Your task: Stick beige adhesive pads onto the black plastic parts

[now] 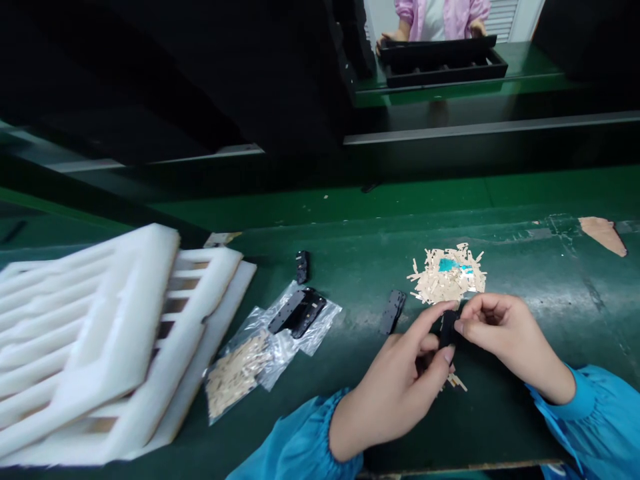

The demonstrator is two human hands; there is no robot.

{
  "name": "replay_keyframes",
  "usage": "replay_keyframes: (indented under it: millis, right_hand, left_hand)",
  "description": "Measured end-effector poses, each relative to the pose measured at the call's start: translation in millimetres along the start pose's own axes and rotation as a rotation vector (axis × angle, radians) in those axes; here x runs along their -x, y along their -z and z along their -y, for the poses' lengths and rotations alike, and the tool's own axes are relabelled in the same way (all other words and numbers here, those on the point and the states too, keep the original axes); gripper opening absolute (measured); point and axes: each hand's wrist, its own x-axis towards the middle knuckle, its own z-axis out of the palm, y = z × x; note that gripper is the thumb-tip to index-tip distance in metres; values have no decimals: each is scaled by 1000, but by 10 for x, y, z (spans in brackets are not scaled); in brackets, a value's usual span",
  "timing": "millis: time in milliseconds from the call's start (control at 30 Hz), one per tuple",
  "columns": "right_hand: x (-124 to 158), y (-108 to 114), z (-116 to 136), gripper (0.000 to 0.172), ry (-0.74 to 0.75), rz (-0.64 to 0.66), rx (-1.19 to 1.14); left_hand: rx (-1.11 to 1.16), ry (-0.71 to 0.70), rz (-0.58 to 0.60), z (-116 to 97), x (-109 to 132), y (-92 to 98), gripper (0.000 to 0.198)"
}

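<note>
My left hand [407,377] grips a small black plastic part [448,328] between thumb and fingers. At its upper right side, my right hand [497,327] pinches with thumb and forefinger; whatever may sit between those fingertips is hidden. Just beyond the hands lies a heap of small beige strips [443,283] with a few blue bits on it. Several more strips [456,381] lie under my hands. To the left of the heap rests another black plastic part [393,311], flat on the green table [350,373].
A clear bag of beige strips [237,373] and several black parts [299,310] on plastic lie left of centre, near a lone black piece [302,267]. White foam trays [120,333] are stacked at far left. Across the bench, a person in pink handles a black box [445,72].
</note>
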Motion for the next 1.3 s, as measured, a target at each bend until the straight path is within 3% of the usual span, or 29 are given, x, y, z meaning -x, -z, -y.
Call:
replay_keyframes:
  millis: [600,900,1300]
  right_hand:
    - [12,1,-7,21,27,-20,23]
    - [-9,31,-20,17,-5,140,-35]
    - [4,13,-38,18,-15,128,-37]
  left_hand:
    - [62,22,-14,-16,2,8,52]
    - [168,49,-26,-39,-4,18,51]
    - [165,50,-20,-26,-2,-3,52]
